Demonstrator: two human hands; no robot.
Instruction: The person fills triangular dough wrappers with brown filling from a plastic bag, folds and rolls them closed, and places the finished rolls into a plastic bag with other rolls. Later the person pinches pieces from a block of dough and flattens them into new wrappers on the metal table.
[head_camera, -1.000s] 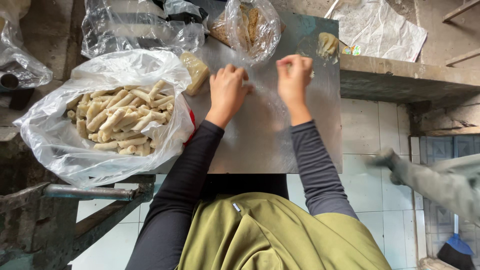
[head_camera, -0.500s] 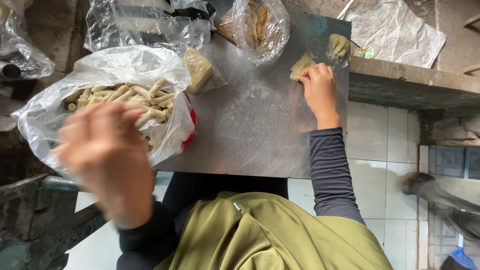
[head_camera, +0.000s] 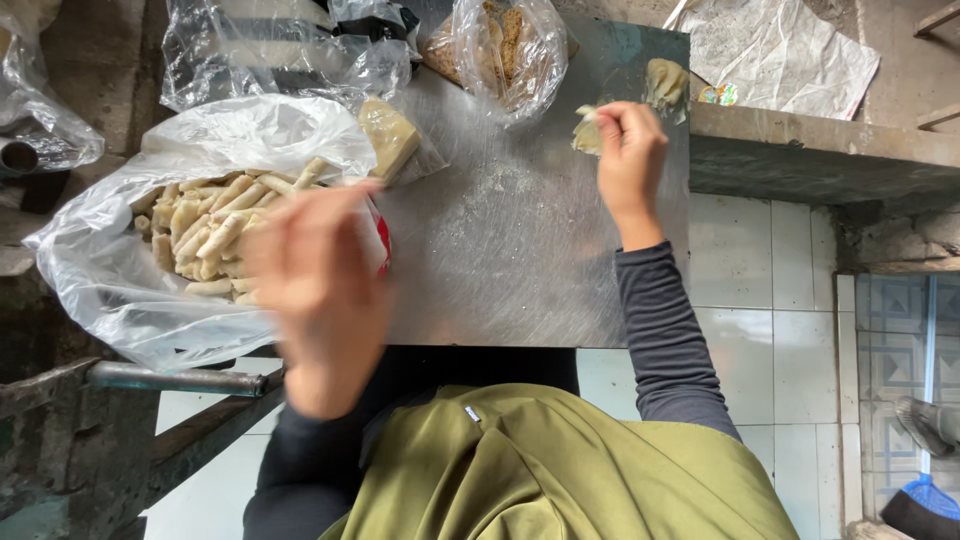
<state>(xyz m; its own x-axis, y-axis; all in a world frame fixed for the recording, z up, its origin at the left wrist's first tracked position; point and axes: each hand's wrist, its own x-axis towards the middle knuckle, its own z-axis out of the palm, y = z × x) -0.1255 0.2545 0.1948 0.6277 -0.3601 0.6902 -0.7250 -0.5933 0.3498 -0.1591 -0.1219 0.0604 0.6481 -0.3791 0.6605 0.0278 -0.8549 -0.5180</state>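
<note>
Dough piece (head_camera: 588, 135), pale and thin, sits upper centre-right of frame, pinched between the fingertips of the right hand (head_camera: 630, 160) just above the steel table (head_camera: 500, 260). Fingers closed on it, thumb and forefinger together at the top edge. Another lump of dough (head_camera: 665, 82) lies just beyond it, near the table's far right corner.

Left hand (head_camera: 315, 290) is lifted close to the camera, centre-left, too blurred to tell whether its fingers are apart or together; can't tell if it holds anything. Behind it, left side of frame: a clear plastic bag (head_camera: 100, 290) w/ its mouth open, full of pale rolled sticks (head_camera: 205, 240). A wedge-shaped yellowish block (head_camera: 388, 135) rests by the bag's upper edge. Top centre, a second bag w/ brownish contents (head_camera: 500, 50). Crumpled plastic sheet (head_camera: 790, 50) upper right, on the ledge beside the table.
</note>
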